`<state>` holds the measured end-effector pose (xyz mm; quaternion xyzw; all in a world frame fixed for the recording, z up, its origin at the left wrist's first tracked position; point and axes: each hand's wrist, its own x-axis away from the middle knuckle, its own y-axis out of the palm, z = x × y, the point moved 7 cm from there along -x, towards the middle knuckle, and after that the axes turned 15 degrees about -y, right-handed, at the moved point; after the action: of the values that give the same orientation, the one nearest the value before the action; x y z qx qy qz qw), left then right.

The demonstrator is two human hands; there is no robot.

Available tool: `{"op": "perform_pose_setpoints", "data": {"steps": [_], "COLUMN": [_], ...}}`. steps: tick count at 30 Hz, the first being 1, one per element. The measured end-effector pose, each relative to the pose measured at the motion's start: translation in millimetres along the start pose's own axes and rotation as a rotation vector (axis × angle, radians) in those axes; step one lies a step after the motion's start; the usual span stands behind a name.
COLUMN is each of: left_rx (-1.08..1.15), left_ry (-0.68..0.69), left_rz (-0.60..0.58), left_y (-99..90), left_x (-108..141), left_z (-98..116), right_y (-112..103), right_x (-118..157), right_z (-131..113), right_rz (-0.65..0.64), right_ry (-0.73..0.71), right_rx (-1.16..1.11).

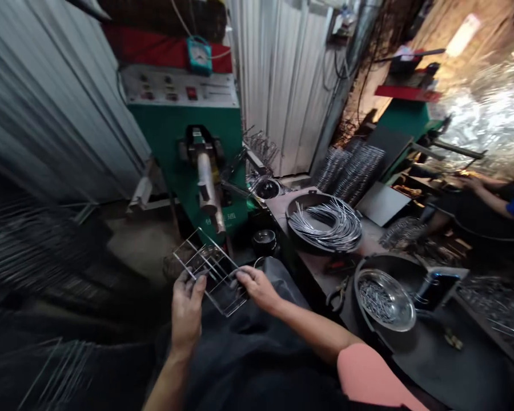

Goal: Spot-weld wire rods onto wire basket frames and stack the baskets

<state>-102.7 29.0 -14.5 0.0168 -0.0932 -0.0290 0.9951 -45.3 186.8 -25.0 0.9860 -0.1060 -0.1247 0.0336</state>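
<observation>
Both hands hold a small rectangular wire rack point(215, 269) made of thin crossed metal rods, tilted above my lap. My left hand point(187, 308) grips its near left edge, with the thumb on top and the fingers partly hidden behind the wires. At the right edge, my right hand point(255, 285) pinches the frame between thumb and fingers. Just beyond the rack's far corner is the copper-coloured electrode tip point(216, 220) of a green welding machine point(163, 137); a gap between the two is hard to judge.
Right of me, a bench bears a round pan point(291, 225) of bent wire rings point(342, 228) and a metal bowl point(405, 311) of short wire pieces. Pliers point(337, 297) lie near the bench edge. Stacked wire parts stand behind. Another person's arm point(492, 194) shows at far right.
</observation>
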Motion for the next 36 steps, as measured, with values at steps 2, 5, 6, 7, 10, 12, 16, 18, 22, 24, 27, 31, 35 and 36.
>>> {"op": "perform_pose_setpoints", "data": {"steps": [2, 5, 6, 7, 10, 12, 16, 18, 22, 24, 27, 31, 35, 36], "left_rx": [-0.037, -0.16, -0.191, -0.213, -0.254, -0.266, -0.276, -0.295, -0.308, -0.308, -0.305, -0.282, -0.242, -0.248], "left_ry": [-0.052, -0.13, -0.156, -0.18, -0.209, -0.21, -0.231, -0.226, -0.208, -0.222, -0.263, -0.302, -0.293, -0.282], "left_rz": [0.022, 0.069, 0.053, 0.03, 0.002, 0.005, 0.01, 0.021, 0.023, 0.014, 0.021, 0.035, 0.018, 0.019], "left_y": [13.6, 19.8, 21.6, 23.5, 27.5, 29.6, 33.2, 34.4, 38.3, 39.4, 36.6, 31.1, 32.6, 33.5], "left_x": [0, -1, -2, -2, -3, -5, -13, -17, -17, -13, -8, -9, -15, -17], "left_z": [-5, -10, -13, -17, -27, -31, -37, -38, -35, -33, -31, -34, -41, -42], "right_y": [0, -23, -45, -75, -186, -250, -314, -320, -323, -326, -333, -345, -353, -354], "right_x": [4, -5, -14, -26, -62, -76, -77, -72, -61, -59, -60, -65, -82, -87], "right_z": [14, 23, 24, 25, 30, 37, 53, 57, 59, 57, 46, 20, -3, -8], "right_rz": [-0.032, -0.248, -0.27, -0.242, -0.035, -0.014, -0.186, -0.254, -0.294, -0.301, -0.304, -0.259, -0.151, -0.097], "right_ry": [0.016, -0.05, -0.087, -0.117, -0.014, 0.173, 0.386, 0.353, 0.328, 0.326, 0.289, 0.205, 0.125, 0.111], "right_rx": [-0.092, 0.003, 0.134, 0.312, 0.92, 1.261, 1.553, 1.593, 1.624, 1.621, 1.587, 1.544, 1.485, 1.44]}}
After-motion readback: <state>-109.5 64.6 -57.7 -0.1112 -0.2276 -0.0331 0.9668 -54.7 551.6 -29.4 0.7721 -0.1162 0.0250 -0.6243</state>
